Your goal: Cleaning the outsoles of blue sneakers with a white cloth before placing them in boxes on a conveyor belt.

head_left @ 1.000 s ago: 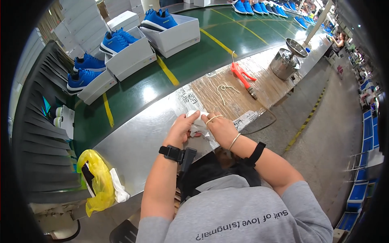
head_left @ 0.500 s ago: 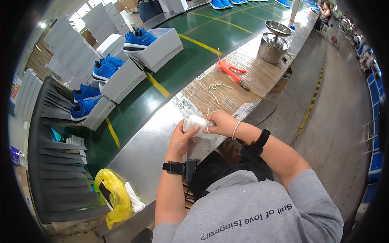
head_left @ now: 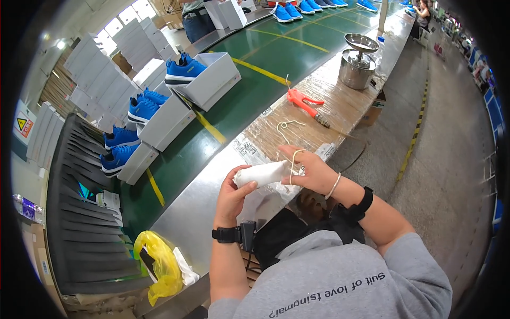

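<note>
I am finding the white roll (head_left: 263, 174) formed into a compact cylinder, so the rolling appears, in my judgement, largely complete. Its middle is showing no band; a cream loop (head_left: 291, 166) is stretching across the fingers at its right end, and I am unable to confirm whether it is encircling that end. Banding is therefore remaining unverified, and the roll is not yet resting on any surface.

As to position, the roll is lying between the two hands, above the metal worktop (head_left: 204, 218) and in front of the torso. The left hand (head_left: 232, 194) is grasping its left end, thumb along the near side. The right hand (head_left: 314, 173) is spreading its fingers within the loop beside the other end; I cannot tell whether it is gripping the roll itself.

Beyond the hands I am noting a loose cream cord (head_left: 289, 125) and a red air gun (head_left: 304, 101) lying on the covered section, with a yellow plastic bag (head_left: 164, 266) sitting at the near left edge.
</note>
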A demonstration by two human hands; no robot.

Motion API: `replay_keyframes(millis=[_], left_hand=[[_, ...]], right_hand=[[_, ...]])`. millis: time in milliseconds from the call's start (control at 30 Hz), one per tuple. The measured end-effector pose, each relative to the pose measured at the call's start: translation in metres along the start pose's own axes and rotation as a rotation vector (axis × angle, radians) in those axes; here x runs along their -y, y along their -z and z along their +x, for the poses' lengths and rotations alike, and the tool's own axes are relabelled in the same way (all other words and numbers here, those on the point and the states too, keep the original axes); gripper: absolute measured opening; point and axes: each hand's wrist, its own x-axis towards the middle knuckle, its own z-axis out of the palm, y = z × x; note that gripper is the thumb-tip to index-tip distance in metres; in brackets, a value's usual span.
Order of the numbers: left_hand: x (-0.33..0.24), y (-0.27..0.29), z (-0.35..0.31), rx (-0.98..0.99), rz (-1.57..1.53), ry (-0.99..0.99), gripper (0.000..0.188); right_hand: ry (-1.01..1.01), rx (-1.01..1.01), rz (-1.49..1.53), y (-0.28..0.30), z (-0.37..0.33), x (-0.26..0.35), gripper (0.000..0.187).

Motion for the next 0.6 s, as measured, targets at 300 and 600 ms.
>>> replay_keyframes(millis=[300,600], left_hand=[[0.012,-0.038,0.002,0.093,-0.087,-0.016,0.05],[0.006,-0.044,0.009,0.117,-0.095,0.04,0.05]], right_hand=[[-0.048,0.014,0.252,-0.006,-0.001,0.015,0.057],[-0.213,-0.065,0.479,-0.001,-0.002,0.016,0.039]])
